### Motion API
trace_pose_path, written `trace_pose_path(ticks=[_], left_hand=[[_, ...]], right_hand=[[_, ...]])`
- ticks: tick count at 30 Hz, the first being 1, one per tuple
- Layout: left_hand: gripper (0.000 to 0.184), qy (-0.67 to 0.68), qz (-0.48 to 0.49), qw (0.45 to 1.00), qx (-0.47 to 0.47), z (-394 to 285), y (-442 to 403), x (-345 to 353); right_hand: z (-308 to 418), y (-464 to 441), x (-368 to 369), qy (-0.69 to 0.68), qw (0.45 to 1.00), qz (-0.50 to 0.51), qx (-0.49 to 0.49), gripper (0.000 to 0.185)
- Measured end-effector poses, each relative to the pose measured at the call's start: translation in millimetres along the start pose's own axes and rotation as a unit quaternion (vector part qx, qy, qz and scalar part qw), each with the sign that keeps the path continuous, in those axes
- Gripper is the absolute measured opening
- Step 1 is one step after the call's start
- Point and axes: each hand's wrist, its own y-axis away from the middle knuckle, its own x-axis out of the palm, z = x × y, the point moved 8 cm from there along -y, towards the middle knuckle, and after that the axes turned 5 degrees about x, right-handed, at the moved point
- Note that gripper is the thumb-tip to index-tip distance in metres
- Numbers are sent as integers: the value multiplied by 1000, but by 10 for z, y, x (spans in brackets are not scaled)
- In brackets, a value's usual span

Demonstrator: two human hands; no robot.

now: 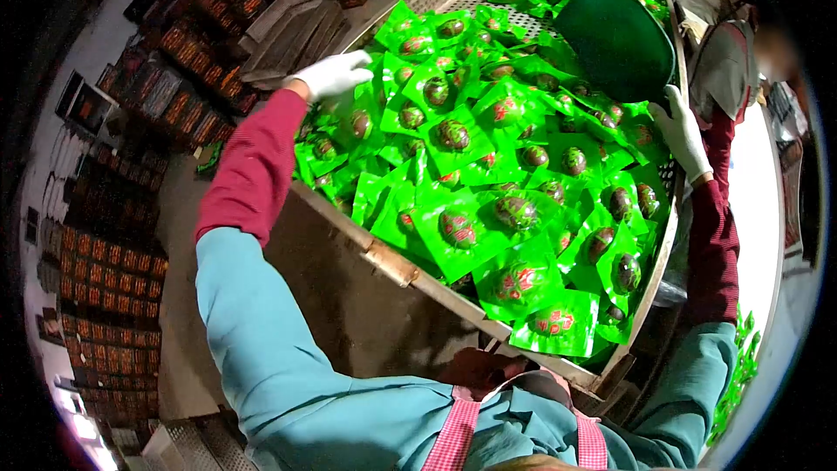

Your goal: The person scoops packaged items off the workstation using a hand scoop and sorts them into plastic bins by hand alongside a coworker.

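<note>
My left hand (334,76), in a white glove, lies over the left edge of a heap of bright green packets (453,133) with its fingers stretched out. Each packet seems to hold a dark, egg-shaped item, and some carry red print. At the right rim of the metal tray (346,225), my gloved right hand (683,134) has its thumb apart from the fingers. Its fingertips are close to the lower edge of a dark green, scoop-like plastic piece (617,39) resting on the packets. Whether they touch it, I cannot tell.
A person in a grey top (725,61) is close by at the right. Beyond is a bright white surface (757,209), with more green packets (739,375) at its lower end. Stacked crates (113,296) line the left wall, and wooden boards (301,44) stand behind the tray.
</note>
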Motion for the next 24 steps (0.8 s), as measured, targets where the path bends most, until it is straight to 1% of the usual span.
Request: trace_pose_path(ticks=[1, 2, 4, 5, 6, 8, 9, 11, 12, 13, 14, 15, 16, 17, 18, 19, 20, 22, 23, 24], left_hand=[[29, -41, -64, 997, 5, -39, 31, -25], [28, -72, -76, 993, 61, -120, 24, -69], [25, -70, -166, 983, 26, -62, 94, -259], [24, 10, -182, 983, 20, 42, 137, -366], [22, 92, -194, 977, 10, 166, 215, -448], [18, 246, -153, 952, -95, 119, 531, -566], [18, 259, -118, 950, -127, 278, 639, -490], [20, 287, -38, 938, -192, 572, 898, -234], [19, 209, 7, 950, -233, 688, 1044, -166], [19, 34, -3, 968, -250, 763, 1131, -206], [22, -143, -13, 955, -260, 714, 1211, -267], [30, -111, -95, 944, -295, 694, 1360, -314], [33, -144, -147, 938, -279, 411, 1403, -404], [34, -156, -177, 956, -174, 320, 1286, -414], [37, -164, -204, 963, -70, 222, 1215, -407], [38, -159, -176, 971, -20, 61, 1124, -306], [41, -151, -45, 987, -43, 107, 979, -59], [44, -253, -59, 965, -35, 118, 1072, 203], [51, -206, 62, 973, -90, -8, 1095, 171], [57, -125, 83, 988, -32, 378, 1128, 438]], right_hand=[[-61, -8, 36, 12, 1000, 16, 20, 47], [-112, -26, 47, 27, 998, 28, 40, 48], [-177, -27, 70, 26, 999, 36, 22, 49], [-139, -7, 47, 39, 999, 15, 19, 49], [-138, -13, 50, 39, 999, 21, 17, 49], [-103, -24, 47, -7, 999, 26, 32, 47], [-131, -39, 84, 4, 991, 92, 102, 51], [-170, -31, 114, 2, 990, 90, 104, 52], [-220, -36, 118, -11, 991, 81, 105, 52], [-204, -33, 103, -12, 991, 79, 105, 52], [-162, -30, 77, 0, 992, 76, 97, 51], [-129, -30, 65, 12, 993, 74, 88, 50], [-176, -33, 79, 11, 993, 73, 88, 50], [-214, -43, 83, 16, 997, 52, 54, 49], [-223, -52, 89, 20, 999, 34, 18, 49], [-253, -60, 122, 7, 996, 68, 49, 49], [-229, -45, 145, 6, 996, 72, 46, 49], [-199, -47, 104, -12, 998, 52, 31, 48], [-157, -59, 79, 14, 999, 30, 5, 46], [-182, -49, 76, 10, 999, 44, 22, 46]])
